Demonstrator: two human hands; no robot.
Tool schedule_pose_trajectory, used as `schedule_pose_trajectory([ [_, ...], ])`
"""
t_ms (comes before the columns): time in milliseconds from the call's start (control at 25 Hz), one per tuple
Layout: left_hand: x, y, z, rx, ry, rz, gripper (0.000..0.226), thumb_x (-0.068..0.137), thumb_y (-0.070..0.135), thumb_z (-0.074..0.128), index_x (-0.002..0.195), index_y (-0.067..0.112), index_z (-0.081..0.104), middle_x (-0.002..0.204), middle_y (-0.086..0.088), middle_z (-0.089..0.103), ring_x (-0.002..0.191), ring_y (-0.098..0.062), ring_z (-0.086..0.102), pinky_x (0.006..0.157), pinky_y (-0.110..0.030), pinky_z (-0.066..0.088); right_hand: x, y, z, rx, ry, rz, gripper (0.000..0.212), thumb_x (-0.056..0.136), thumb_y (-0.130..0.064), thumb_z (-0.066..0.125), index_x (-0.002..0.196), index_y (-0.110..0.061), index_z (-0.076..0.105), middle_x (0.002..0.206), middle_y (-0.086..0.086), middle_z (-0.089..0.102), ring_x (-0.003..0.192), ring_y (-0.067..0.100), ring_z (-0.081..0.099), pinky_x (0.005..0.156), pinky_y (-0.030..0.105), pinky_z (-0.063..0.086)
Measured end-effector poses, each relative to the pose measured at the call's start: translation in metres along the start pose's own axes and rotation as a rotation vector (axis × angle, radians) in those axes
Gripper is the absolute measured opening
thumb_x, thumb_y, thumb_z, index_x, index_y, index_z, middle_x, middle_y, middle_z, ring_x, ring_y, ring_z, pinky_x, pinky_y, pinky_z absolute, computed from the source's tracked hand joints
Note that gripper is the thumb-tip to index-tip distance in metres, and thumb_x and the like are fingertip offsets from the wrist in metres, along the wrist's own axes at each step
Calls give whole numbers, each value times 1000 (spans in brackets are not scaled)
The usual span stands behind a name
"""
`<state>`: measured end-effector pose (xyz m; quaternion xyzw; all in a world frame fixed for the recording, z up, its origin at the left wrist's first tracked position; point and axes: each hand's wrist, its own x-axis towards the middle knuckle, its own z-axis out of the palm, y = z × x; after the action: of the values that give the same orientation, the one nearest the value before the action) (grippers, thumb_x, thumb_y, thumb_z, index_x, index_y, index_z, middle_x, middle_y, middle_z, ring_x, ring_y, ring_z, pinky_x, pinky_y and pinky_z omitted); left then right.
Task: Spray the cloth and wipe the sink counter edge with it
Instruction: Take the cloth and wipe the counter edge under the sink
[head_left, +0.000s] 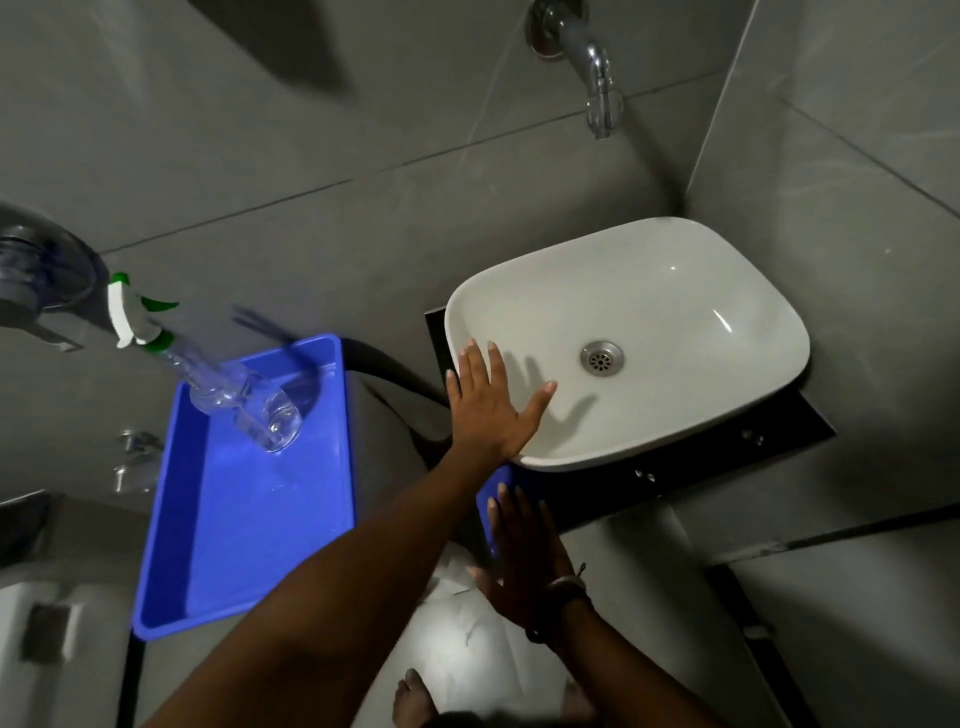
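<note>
A white basin (670, 244) sits on a black counter (727, 462) in the corner. My left hand (488, 410) rests flat on the basin's near-left rim, fingers spread, holding nothing. A blue cloth (496, 493) lies at the counter's front-left edge, just below the basin. My right hand (519, 561), with a dark band on the wrist, is flat with fingers apart, its fingertips over the cloth's lower part. A clear spray bottle (228, 389) with a white and green trigger head stands in a blue tray (260, 535) to the left, apart from both hands.
A chrome tap (597, 78) sticks out of the grey tiled wall above the basin. A dark hose (395, 374) runs between tray and counter. Another chrome valve (135, 457) is on the wall at the left. My bare foot (415, 696) shows on the floor below.
</note>
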<state>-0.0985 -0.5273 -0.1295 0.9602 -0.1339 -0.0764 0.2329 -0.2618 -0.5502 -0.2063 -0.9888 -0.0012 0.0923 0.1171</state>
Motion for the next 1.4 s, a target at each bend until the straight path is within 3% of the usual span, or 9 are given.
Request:
schedule_pose_trajectory([
  [240, 7, 0, 20, 60, 123, -36, 108, 80, 84, 24, 156, 11, 1, 166, -16, -5, 154, -27, -8, 125, -49, -4, -32, 108, 2, 87, 17, 165, 87, 75, -70, 45, 144, -17, 40, 155, 4, 34, 143, 22, 32, 115, 55, 13],
  [400, 7, 0, 23, 38, 113, -18, 108, 81, 84, 25, 156, 11, -3, 166, -15, -9, 153, -24, -13, 124, -47, -7, -24, 279, -40, 87, 123, 547, 96, 74, -75, 31, 144, -10, 38, 156, 11, 33, 145, 29, 28, 119, 58, 15],
  [520, 6, -1, 22, 29, 141, -17, 109, 81, 84, 27, 156, 11, -3, 166, -15, -11, 153, -24, -14, 124, -45, -8, 2, 363, -59, 91, 76, 523, 121, 68, -90, 10, 134, 5, 48, 145, 27, 43, 136, 44, 35, 113, 59, 29],
  [720, 8, -4, 26, -8, 162, -7, 109, 79, 86, 23, 156, 12, -3, 166, -14, -7, 153, -23, -11, 124, -45, -8, 1, 260, -27, 112, 77, 673, 109, 65, -87, 30, 148, -15, 29, 161, 5, 20, 149, 25, 14, 118, 56, 7],
  [840, 8, -5, 25, -16, 156, 1, 109, 81, 85, 26, 156, 11, -2, 166, -14, -6, 154, -24, -9, 123, -45, -8, -8, 145, -4, 162, 127, 513, 105, 61, -81, 41, 142, -15, 42, 154, 10, 37, 142, 31, 34, 114, 56, 13],
  [1000, 7, -6, 16, -72, 97, 23, 107, 81, 83, 27, 156, 13, 0, 166, -12, -7, 153, -22, -10, 122, -44, -12, -8, 34, 14, 45, 56, 193, 102, 62, -79, 48, 142, -17, 42, 150, 8, 44, 140, 29, 39, 113, 56, 8],
  [1200, -39, -45, 7, -331, 50, 88, 88, 90, 72, 27, 157, 21, 0, 167, -3, -14, 151, -13, -21, 120, -38, -19, 0, 15, 7, -87, 20, 81, 84, 43, -47, 84, 120, -20, 66, 124, 3, 69, 117, 21, 64, 99, 60, 46],
  [1320, -89, -92, 5, -319, 63, 36, 78, 94, 62, 34, 154, 14, 24, 166, -5, 8, 154, -15, -1, 123, -37, -9, 6, 13, 3, -157, 119, 55, 46, 55, -29, 71, 100, -19, 77, 107, 0, 76, 99, 17, 72, 86, 50, 55],
  [1400, -114, -121, -1, -391, 32, -17, 60, 99, 47, 44, 149, 13, 38, 161, -3, 27, 152, -17, 18, 126, -41, 5, 7, 7, 2, -147, 179, 24, 45, 50, -31, 68, 92, -17, 79, 99, 0, 78, 87, 17, 75, 88, 39, 52],
])
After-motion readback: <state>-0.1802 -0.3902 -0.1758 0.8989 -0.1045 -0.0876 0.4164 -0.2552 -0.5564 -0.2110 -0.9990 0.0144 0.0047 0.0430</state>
